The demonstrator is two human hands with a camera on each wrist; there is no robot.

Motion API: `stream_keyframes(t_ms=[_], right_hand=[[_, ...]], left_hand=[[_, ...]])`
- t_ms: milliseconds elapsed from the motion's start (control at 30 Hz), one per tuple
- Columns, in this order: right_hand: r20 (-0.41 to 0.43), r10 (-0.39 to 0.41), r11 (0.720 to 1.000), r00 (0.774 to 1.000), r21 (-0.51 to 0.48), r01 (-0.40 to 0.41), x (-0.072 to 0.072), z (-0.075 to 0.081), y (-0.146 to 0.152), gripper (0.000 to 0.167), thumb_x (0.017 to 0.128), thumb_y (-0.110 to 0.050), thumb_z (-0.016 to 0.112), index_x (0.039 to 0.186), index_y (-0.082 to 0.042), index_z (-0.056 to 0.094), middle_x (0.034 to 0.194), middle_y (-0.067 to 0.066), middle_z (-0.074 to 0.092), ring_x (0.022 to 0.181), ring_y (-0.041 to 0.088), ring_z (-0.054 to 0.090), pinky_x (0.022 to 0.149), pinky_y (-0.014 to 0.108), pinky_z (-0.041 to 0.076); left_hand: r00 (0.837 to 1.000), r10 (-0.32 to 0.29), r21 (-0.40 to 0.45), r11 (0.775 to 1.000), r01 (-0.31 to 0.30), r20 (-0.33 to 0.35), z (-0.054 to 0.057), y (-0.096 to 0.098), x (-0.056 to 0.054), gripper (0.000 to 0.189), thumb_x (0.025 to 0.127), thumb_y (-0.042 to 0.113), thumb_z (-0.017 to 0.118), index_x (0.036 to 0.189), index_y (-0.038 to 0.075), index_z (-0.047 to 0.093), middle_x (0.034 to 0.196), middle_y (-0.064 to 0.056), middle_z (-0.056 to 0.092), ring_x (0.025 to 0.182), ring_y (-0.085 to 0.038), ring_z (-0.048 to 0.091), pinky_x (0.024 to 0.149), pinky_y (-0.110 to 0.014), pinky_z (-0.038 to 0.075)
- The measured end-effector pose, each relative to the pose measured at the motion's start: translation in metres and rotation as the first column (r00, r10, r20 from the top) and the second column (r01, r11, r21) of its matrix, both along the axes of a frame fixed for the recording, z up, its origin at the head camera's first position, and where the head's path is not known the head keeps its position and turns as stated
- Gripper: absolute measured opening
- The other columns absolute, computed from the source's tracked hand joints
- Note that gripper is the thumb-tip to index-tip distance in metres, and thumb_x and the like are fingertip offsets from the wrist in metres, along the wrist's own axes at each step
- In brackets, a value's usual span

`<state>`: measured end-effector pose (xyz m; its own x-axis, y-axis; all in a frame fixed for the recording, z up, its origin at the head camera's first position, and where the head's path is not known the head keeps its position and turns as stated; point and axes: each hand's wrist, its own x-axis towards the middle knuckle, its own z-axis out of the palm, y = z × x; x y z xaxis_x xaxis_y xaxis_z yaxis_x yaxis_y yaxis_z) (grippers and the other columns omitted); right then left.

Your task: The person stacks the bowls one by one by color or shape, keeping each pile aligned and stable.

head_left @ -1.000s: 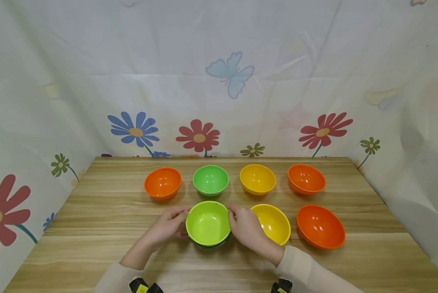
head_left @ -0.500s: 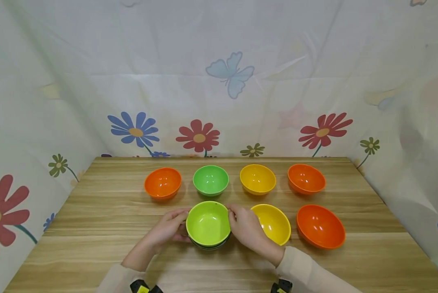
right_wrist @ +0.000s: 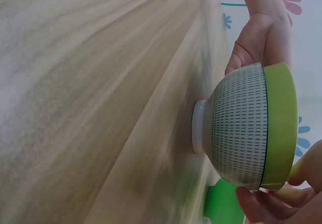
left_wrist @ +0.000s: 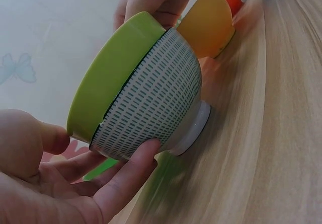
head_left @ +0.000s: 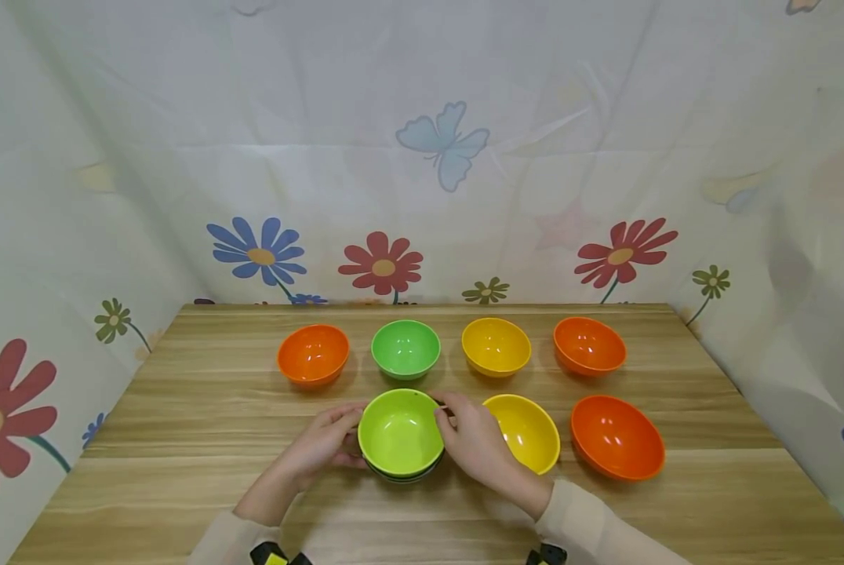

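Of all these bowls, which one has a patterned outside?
The white bowl with green dashes, between the left hand and right hand, with the lime-green bowl nested in it. No other shows any pattern.

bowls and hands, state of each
Lime bowl: upright, nested in patterned bowl
Patterned bowl: upright, holding lime bowl
Green bowl: upright, empty
Far yellow bowl: upright, empty
Near yellow bowl: upright, partly hidden
Left orange bowl: upright, empty
Far right orange bowl: upright, empty
Near orange bowl: upright, empty
Left hand: holding patterned bowl
Right hand: curled at lime bowl's rim
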<state>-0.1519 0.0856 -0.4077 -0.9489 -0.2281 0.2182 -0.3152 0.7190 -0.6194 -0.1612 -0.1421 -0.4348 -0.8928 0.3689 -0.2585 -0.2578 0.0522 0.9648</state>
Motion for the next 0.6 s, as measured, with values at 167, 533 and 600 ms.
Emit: stream_keyframes(t_ms=[167,533,600], right_hand=[[-0.052,0.023,0.999,0.998,-0.036,-0.025,0.0,-0.002,0.002,0.027,0.089,-0.007,0.056,0.115,-0.005,0.061,0.108,0.008,0.064,0.092,0.018,0.063,0.074,0.028,0.055],[-0.147,0.081,0.994,0.986,-0.058,-0.09,0.0,0.005,0.012,0.026,0.085,-0.005,0.061,0.111,-0.007,0.064,0.103,0.004,0.063,0.09,0.014,0.062,0.073,0.023,0.054],[-0.178,0.088,0.995,0.98,-0.033,-0.095,0.0,0.006,0.015,0.026,0.085,-0.005,0.062,0.11,-0.008,0.065,0.102,0.003,0.063,0.088,0.013,0.061,0.073,0.024,0.054]], left_hand=[[1.0,0.011,-0.006,1.0,-0.011,0.008,0.0,0.0,0.0,0.046,0.098,0.024,0.038,0.135,-0.004,0.039,0.109,-0.014,0.061,0.083,-0.018,0.063,0.07,-0.037,0.056],[1.0,0.02,0.001,1.0,-0.02,0.012,0.002,0.001,0.001,0.046,0.097,0.022,0.039,0.135,-0.004,0.039,0.114,-0.015,0.058,0.085,-0.019,0.062,0.07,-0.038,0.056],[1.0,0.022,0.001,1.0,-0.022,0.012,0.002,0.001,0.001,0.046,0.097,0.022,0.039,0.135,-0.004,0.039,0.114,-0.016,0.058,0.085,-0.019,0.062,0.07,-0.038,0.056]])
